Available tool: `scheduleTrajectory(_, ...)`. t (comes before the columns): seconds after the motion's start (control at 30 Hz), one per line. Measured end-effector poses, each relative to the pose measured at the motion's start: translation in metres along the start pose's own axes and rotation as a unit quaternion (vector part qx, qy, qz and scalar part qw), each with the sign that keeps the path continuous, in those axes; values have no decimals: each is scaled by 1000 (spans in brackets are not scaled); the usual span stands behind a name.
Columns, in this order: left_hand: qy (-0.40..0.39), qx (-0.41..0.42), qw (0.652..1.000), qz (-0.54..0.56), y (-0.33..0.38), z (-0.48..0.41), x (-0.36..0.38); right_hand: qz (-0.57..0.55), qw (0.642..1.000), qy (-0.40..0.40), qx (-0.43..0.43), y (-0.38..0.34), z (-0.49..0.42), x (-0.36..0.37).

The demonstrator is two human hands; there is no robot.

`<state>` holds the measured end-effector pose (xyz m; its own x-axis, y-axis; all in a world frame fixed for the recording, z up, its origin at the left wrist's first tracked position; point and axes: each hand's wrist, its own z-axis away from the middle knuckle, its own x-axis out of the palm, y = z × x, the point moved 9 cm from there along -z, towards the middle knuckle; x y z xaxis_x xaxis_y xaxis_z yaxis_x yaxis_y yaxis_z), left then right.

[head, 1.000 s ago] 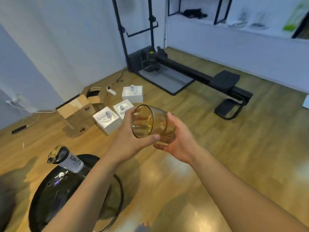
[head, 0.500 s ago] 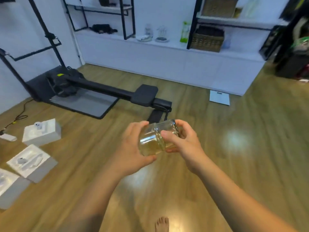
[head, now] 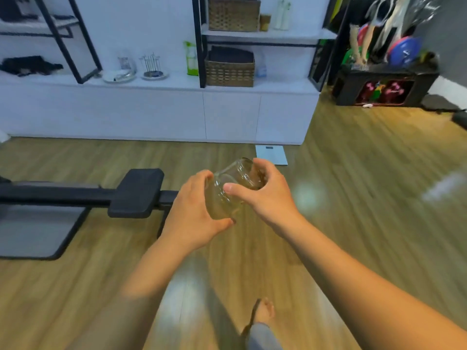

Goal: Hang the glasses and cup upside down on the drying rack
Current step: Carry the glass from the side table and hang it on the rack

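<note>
Both hands [head: 194, 213] clasp the glass [head: 231, 190] above open floor [head: 366, 223].

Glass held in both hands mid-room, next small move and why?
Probably keep carrying the glass toward the drying rack on the white counter. Both the left hand and right hand grip it, tilted on its side, and the rack is well across the floor.

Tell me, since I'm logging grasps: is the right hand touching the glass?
Touching. The head view shows the right hand wrapped over the glass, its thumb pressed on the side; the left hand cups it too.
</note>
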<state>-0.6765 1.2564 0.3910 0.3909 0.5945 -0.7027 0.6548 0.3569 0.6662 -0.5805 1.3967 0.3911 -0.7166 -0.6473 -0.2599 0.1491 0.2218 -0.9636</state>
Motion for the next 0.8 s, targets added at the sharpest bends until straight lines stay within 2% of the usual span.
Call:
scheduleTrajectory(0.13, -16, -24, 999, 19, -28, -98, 30, 24, 999, -20, -36, 6, -113, 8)
scheduleTrajectory(0.23, -7, -50, 999, 19, -50, -172, 24, 73, 991, -85, -78, -8, -199, 36)
scheduleTrajectory(0.4, 45, -71, 995, 55, -78, -268, -4, 141, 954, -203, -170, -28, -302, 104)
scheduleTrajectory(0.47, 66, -92, 992, 62, -100, -307, -7, 159, 943, -231, -181, -28, -345, 124)
scheduleTrajectory(0.6, 87, -111, 987, 77, -160, -401, 3, 205, 926, -248, -198, -24, -450, 160)
scheduleTrajectory(0.8, 56, -95, 987, 120, -207, -565, 28, 262, 923, -228, -167, -14, -609, 179)
